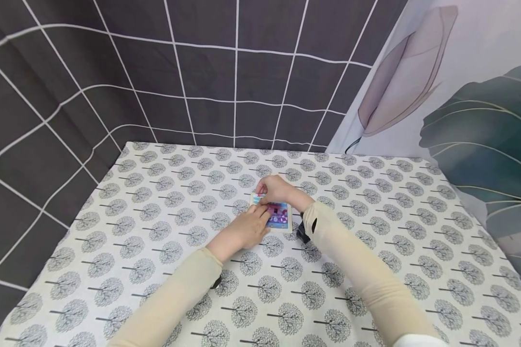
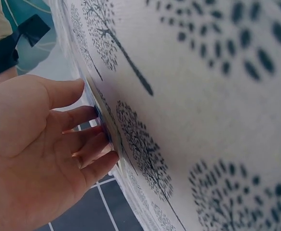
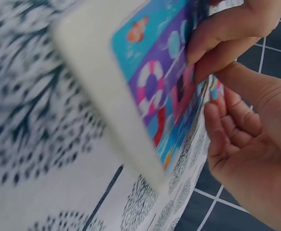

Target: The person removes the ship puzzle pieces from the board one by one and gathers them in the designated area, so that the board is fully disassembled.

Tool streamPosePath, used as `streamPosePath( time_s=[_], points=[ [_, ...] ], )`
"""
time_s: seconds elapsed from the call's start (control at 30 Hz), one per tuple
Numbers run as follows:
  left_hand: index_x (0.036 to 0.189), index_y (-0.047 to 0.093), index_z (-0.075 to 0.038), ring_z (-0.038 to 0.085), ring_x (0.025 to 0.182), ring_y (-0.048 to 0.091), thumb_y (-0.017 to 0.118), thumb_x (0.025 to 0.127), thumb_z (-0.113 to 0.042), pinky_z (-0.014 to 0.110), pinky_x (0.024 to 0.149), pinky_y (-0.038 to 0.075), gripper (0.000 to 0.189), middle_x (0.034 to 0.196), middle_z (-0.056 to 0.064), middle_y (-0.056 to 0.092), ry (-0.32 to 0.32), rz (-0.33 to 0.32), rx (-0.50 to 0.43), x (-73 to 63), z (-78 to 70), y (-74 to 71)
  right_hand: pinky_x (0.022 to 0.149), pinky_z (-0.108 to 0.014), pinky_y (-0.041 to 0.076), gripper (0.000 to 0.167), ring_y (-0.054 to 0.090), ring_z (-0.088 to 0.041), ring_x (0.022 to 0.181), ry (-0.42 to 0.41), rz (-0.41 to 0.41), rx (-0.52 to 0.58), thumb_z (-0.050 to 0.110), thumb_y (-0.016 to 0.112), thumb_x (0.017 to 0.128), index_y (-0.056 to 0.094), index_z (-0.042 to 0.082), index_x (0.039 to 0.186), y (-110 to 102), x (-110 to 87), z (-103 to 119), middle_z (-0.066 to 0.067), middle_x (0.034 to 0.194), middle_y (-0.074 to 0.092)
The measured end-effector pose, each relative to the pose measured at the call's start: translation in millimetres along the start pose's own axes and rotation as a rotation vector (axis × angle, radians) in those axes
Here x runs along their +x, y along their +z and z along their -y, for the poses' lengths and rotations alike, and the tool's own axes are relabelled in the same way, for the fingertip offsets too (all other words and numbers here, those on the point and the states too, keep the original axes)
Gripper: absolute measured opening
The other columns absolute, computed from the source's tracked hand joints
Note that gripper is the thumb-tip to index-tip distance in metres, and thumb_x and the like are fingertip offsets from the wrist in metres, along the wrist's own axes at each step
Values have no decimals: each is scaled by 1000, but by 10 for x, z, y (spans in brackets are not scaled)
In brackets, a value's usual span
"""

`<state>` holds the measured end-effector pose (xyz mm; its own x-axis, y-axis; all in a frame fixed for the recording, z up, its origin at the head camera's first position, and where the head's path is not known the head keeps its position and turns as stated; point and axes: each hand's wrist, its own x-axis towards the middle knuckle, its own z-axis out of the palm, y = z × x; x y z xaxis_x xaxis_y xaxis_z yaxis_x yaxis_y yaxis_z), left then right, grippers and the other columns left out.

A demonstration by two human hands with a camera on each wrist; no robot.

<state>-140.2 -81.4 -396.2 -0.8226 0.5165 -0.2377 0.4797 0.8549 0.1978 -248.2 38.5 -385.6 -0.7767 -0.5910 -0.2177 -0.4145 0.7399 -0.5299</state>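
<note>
A small puzzle board (image 1: 283, 226) with a cream frame lies on the patterned cloth, its picture in blue, purple and pink. In the right wrist view the picture (image 3: 149, 84) shows an orange fish and a pink-and-white swim ring. My left hand (image 1: 248, 226) rests its fingers on the board's left side, and in the left wrist view those fingers (image 2: 104, 166) are extended against the board's edge. At the board's far edge, my right hand (image 1: 275, 189) pinches a small colourful puzzle piece (image 3: 217, 89) between thumb and fingers, which partly hide it.
A white cloth with grey trees (image 1: 165, 260) covers the table. Behind it hangs a dark curtain (image 1: 208, 72) with white grid lines, and a leaf-print curtain (image 1: 482, 144) hangs at the right. A black wrist mount (image 1: 303, 232) sits at the right wrist.
</note>
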Motion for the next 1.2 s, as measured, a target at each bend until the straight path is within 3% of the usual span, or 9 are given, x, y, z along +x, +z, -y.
streamPosePath(
  time_s=[0.3,0.53,0.67,0.93,1.2],
  points=[
    [147,25,-5,27,142,15,40,100,-32,42,116,18,56,155,9,19,63,50,-150,-53,166,-32,82,-23,52,30,61,-18,87,-177,-63,27,12,79,72,67,3,98,77,-6,-132,-7,93,67],
    [147,22,-5,28,143,11,39,100,-34,42,116,15,58,156,9,15,108,110,-170,-54,266,-48,81,-24,51,34,59,-17,87,-303,-112,-20,12,78,73,67,3,104,139,-26,-189,-6,98,66],
    [148,21,-4,27,143,10,38,100,-34,42,116,14,59,156,8,12,133,139,-177,-53,269,-39,78,-23,51,36,59,-14,83,-304,-110,-9,11,78,72,67,4,105,150,-70,-208,-5,99,65],
    [148,19,-4,25,143,10,39,99,-36,39,116,15,61,156,8,13,134,107,-149,-49,241,-36,75,-21,51,40,58,-14,81,-277,-133,-7,14,80,71,68,4,107,100,-92,-192,-5,96,62],
    [147,21,-2,27,143,11,40,99,-36,40,116,17,61,156,9,15,135,125,-151,-54,221,-73,77,-21,51,39,60,-12,82,-261,-67,-32,20,81,71,69,5,105,66,-48,-213,-4,97,64]
  ],
)
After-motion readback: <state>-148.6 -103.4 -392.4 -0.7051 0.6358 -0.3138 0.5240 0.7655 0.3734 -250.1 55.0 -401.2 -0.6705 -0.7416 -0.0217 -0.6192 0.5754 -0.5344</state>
